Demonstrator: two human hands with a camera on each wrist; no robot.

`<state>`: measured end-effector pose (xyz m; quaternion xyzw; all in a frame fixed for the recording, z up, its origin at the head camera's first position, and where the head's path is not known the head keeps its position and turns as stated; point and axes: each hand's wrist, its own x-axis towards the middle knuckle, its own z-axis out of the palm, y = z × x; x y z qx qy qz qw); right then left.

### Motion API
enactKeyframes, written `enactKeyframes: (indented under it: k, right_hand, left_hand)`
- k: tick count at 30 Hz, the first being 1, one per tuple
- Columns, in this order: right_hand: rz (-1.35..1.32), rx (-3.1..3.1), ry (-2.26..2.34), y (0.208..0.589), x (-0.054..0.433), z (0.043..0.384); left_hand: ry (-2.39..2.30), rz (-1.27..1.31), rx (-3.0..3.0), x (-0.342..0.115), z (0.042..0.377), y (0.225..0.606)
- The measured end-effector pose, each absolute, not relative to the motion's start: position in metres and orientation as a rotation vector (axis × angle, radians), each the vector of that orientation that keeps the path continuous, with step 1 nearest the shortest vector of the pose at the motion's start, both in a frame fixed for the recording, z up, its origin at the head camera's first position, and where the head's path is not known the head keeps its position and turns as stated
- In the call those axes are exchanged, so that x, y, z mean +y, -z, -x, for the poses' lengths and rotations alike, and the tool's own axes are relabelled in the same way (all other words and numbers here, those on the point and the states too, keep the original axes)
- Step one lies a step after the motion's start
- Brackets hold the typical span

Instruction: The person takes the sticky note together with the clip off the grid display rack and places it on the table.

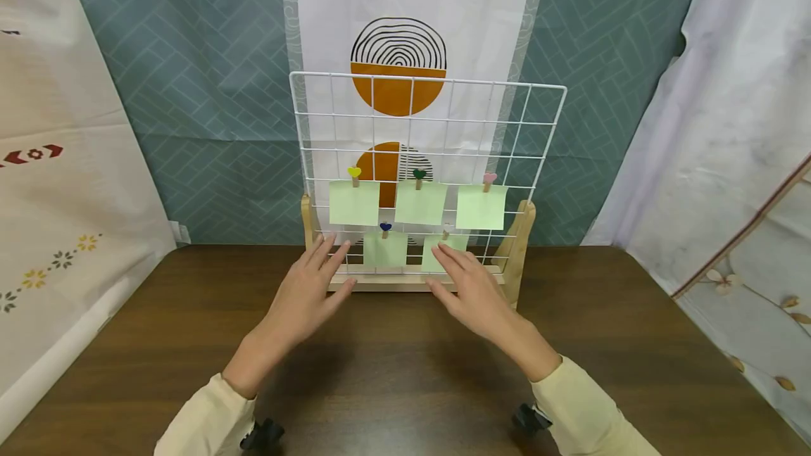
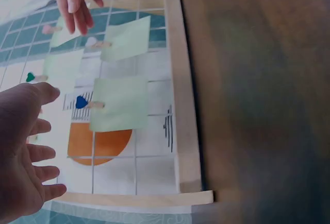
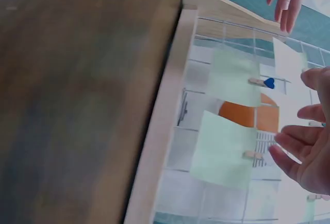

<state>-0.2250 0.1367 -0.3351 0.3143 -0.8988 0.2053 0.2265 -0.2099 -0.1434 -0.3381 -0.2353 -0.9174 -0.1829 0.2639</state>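
Note:
My left hand (image 1: 305, 294) hovers in front of the lower left of a white wire grid (image 1: 427, 118), its fingers spread and nothing in them. Opposite it, my right hand (image 1: 475, 294) is also spread and holds nothing; its fingertips overlap a lower green note (image 1: 431, 259). Heart-topped clips pin several pale green notes to the grid in two rows. Above hang a note with a yellow clip (image 1: 354, 172), one with a dark green clip (image 1: 419, 175) and one with a pink clip (image 1: 489, 179). A blue clip (image 2: 82, 102) holds the other lower note (image 2: 121, 105).
The grid stands in a wooden base (image 1: 380, 286) with side posts (image 1: 521, 245), toward the back of a dark brown table (image 1: 393, 400). Behind it hangs a patterned curtain (image 1: 209, 90). Patterned white cloths flank the table on both sides.

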Motion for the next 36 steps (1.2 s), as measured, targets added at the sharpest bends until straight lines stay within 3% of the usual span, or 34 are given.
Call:
enactKeyframes:
  k: [20, 36]
  right_hand:
    - [-0.817, -2.441, -1.226, 0.279, 0.097, 0.255]
    - [-0.796, -2.489, -1.178, 0.245, 0.064, 0.278]
  left_hand:
    - [0.967, 0.483, -2.304, -0.157, 0.237, 0.297]
    - [1.076, 0.401, -2.331, -0.158, 0.256, 0.276]
